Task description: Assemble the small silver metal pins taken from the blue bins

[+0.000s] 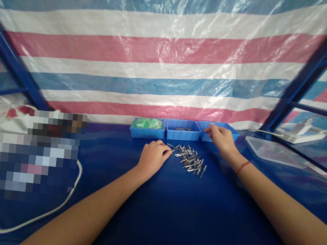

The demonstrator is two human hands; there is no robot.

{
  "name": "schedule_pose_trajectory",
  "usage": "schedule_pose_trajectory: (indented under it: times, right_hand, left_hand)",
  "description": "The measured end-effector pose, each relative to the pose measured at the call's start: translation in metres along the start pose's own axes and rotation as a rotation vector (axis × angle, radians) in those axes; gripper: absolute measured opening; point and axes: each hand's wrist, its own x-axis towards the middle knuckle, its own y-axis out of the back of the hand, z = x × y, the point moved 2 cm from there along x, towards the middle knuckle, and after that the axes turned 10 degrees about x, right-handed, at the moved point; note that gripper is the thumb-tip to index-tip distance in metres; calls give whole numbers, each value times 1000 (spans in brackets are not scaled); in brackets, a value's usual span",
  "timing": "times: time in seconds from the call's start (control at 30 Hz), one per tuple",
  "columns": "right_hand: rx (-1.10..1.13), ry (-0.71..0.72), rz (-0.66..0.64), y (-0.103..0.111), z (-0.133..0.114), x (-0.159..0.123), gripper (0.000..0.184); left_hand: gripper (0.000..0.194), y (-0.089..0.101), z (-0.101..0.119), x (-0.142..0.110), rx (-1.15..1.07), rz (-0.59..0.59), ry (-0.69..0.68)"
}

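Observation:
A loose pile of silvery blind rivets lies on the blue tabletop. At the pile's left edge rests my left hand, its fingers curled and the thumb and forefinger closed on what appears to be a thin rivet. My right hand is over the right blue bin, with fingers bent and tips pinched together. Whatever those fingertips hold, if anything, is too small to make out. Beside that bin, the middle blue bin contains several thin metal pieces. The right bin's contents are mostly hidden by my hand.
Green packets fill the left blue bin. A clear plastic lid lies on the right, near a white power strip. On the left, a white cable loops around a blurred-out area. Striped sheeting hangs behind the table.

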Motion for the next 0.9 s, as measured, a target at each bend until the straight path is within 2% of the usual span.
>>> schedule_pose_trajectory:
  times: [0.07, 0.17, 0.23, 0.3, 0.37, 0.5, 0.7, 0.8, 0.9]
  right_hand:
    - [-59, 21, -88, -9, -13, -9, 41]
    - [-112, 149, -329, -23, -31, -27, 33]
    - [-109, 224, -470, -32, -40, -39, 23]
    - [-86, 262, -541, -39, -47, -51, 18]
    - [-42, 277, -551, -45, -54, -61, 18]
    - [95, 260, -484, -50, -64, -71, 23]
    - [181, 251, -414, -47, -68, -72, 23]
    - [154, 321, -393, -44, -72, -72, 20]
    - [102, 453, -404, -41, -79, -75, 16]
  left_hand:
    - [24, 0, 0, 0, 8, 11, 9]
    - [25, 1, -1, -1, -40, 72, 47]
    - [25, 3, -2, -1, -144, 127, 74]
    - [23, 5, -3, -2, -268, 177, 85]
    - [22, 7, -2, -2, -357, 219, 88]
    - [21, 10, 0, -4, -430, 274, 83]
    - [21, 13, 1, -5, -485, 287, 92]
    - [18, 14, 1, -5, -523, 281, 97]
    - [19, 15, 2, -5, -578, 260, 111]
